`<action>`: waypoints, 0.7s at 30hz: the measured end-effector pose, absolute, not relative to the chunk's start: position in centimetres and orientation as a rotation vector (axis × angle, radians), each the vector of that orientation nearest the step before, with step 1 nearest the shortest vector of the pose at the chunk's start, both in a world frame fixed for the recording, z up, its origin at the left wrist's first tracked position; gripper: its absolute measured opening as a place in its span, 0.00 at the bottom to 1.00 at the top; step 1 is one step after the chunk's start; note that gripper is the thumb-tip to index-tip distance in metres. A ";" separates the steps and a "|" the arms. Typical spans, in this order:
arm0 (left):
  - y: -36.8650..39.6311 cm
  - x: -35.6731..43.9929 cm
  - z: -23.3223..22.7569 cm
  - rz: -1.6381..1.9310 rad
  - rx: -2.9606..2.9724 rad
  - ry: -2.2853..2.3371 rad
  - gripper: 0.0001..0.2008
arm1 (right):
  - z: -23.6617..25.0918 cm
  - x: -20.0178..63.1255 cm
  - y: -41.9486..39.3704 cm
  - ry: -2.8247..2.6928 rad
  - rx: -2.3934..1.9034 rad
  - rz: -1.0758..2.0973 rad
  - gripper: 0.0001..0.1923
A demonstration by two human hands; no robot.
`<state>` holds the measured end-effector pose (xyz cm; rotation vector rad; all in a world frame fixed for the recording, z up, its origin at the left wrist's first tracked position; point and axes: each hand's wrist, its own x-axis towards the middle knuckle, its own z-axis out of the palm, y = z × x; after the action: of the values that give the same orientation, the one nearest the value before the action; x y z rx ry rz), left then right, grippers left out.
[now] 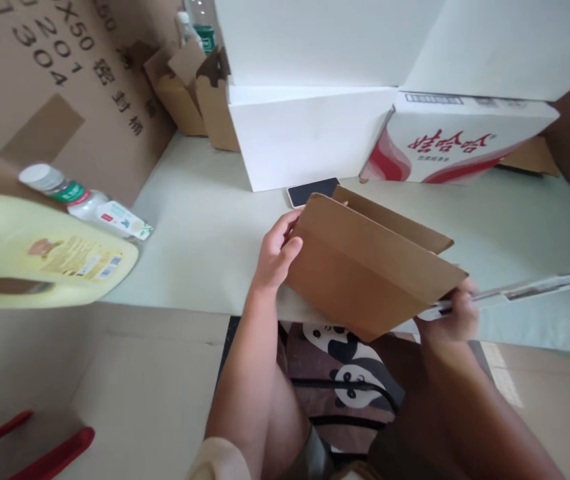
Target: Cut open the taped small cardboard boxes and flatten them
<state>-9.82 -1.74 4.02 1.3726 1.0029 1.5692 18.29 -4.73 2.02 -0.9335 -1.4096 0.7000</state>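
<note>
At the near edge of the pale table [205, 267], a brown cardboard box [365, 267] sits tilted, part-formed, flaps standing loose and not yet closed or sealed. Left hand [275, 257] grips its left side, fingers curled over the panel. Right hand [452, 313] is closed at the box's right corner, pinching what looks like a thin flat strip [529, 290] that runs off to the right. Behind lie a white carton with red print [445, 143], a yellow jug [39, 257], and just beyond the box, a small phone [312, 190].

"304" on brown carton [55, 73]
</note>
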 end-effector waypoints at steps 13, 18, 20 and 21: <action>0.0 -5.3 2.9 1.733 1.297 1.237 0.28 | 2.6 21.9 -2.7 -1.164 -1.068 0.538 0.14; -0.2 -4.8 2.9 1.718 1.294 1.278 0.24 | 2.1 21.1 -2.6 -1.099 -0.857 0.768 0.14; -0.1 -4.7 2.8 1.734 1.306 1.271 0.25 | 2.3 20.5 -2.9 -1.011 -0.828 0.756 0.13; 0.0 -4.8 2.7 1.743 1.320 1.250 0.27 | 2.4 20.2 -3.0 -1.000 -0.825 0.748 0.13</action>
<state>-4.80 0.01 2.72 1.3204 1.2502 1.7435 20.25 -3.00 2.39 -0.8250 -1.0000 0.7480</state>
